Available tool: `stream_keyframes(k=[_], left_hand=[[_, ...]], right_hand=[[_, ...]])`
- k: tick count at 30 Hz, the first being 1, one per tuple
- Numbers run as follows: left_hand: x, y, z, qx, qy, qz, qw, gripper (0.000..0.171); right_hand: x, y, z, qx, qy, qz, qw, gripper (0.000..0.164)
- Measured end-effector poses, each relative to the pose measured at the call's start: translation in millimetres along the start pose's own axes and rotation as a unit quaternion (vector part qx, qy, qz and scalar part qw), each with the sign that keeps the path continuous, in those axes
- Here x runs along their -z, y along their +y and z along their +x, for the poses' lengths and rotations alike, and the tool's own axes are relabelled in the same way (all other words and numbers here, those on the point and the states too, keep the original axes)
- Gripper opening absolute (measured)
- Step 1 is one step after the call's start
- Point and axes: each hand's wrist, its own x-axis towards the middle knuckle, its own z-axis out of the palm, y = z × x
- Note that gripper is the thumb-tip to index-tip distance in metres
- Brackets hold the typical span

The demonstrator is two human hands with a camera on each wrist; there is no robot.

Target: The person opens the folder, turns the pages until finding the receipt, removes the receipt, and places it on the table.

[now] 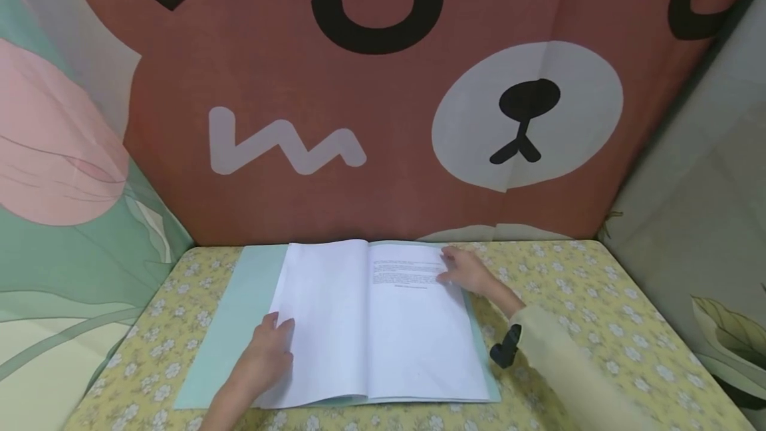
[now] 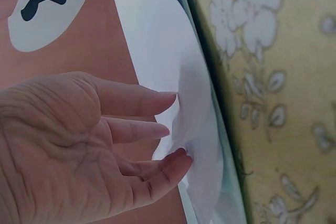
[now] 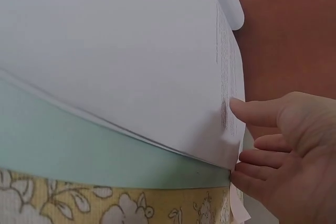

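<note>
An open booklet of white sheets [image 1: 419,344] with a pale green cover [image 1: 224,338] lies on the table. Printed lines run across the upper part of its right page; the left page [image 1: 329,311] looks blank. At the left page's outer edge, my left hand [image 1: 266,354] rests its fingertips on the paper; the left wrist view shows the fingers [image 2: 139,132] fairly straight against the curving sheet. My right hand [image 1: 469,271] is at the right page's upper outer corner. In the right wrist view its thumb [image 3: 257,113] lies over the page, apart from the fingers touching the edge.
A yellow floral cloth [image 1: 598,324] covers the table. Behind stands a brown fabric backdrop [image 1: 389,98] with a bear face, and patterned fabric hangs at both sides. A black band-like object [image 1: 505,346] is at the right wrist, by the pale sleeve [image 1: 574,371].
</note>
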Motion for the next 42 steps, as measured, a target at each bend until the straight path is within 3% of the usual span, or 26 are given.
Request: stream_keyframes(k=[6,13,21,36,42], left_hand=[[-0.2,-0.6,-3.6,-0.031,0.005,-0.023,0.9993,0.052],[-4.1,-3.3,-4.6,-0.078,0.001,-0.028,0.9965,0.051],[-6.9,-2.7,-2.3,-0.065,-0.022,0.002,0.9976,0.050],[-5.6,-2.2,-4.6,-0.078,-0.043,0.004,0.9960,0.050],[-6.8,-2.8,-4.9,-0.082,-0.051,0.004,0.9953,0.055]], right_hand=[[-4.0,2.8,-1.6,0.019,-0.016,-0.026,0.999,0.072],[-4.6,3.1,0.1,-0.001,-0.033,-0.036,0.999,0.077],[-5.8,-1.9,1.2,-0.004,-0.028,-0.031,0.999,0.077],[-5.2,-7.9,0.1,0.028,0.032,-0.022,0.999,0.054],[-2.7,-11.3,0.9,0.016,0.069,0.029,0.997,0.042]])
